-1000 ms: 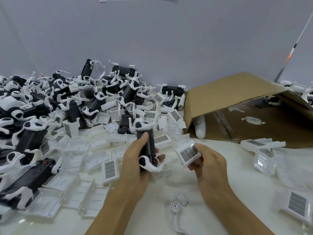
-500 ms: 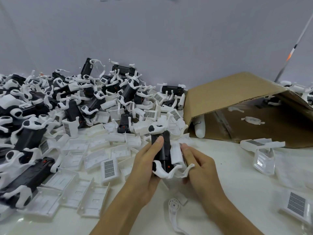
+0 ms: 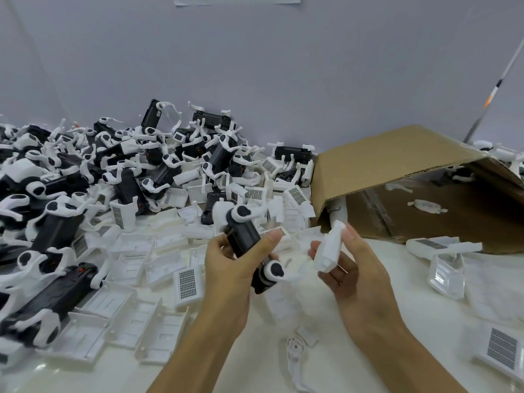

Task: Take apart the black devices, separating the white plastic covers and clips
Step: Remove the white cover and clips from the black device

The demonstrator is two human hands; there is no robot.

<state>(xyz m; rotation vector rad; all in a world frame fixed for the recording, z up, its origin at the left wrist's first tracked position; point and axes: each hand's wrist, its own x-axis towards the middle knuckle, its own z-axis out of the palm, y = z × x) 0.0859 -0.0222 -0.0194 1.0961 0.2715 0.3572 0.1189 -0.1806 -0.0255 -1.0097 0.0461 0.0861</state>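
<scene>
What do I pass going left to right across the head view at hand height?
Pile of black devices → loose white covers → left hand holding a black device → right hand holding a white cover → cardboard box.

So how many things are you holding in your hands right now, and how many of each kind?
black device, white clips still on it, held in the left hand: 1
white plastic cover, held in the right hand: 1
Total: 2
</scene>
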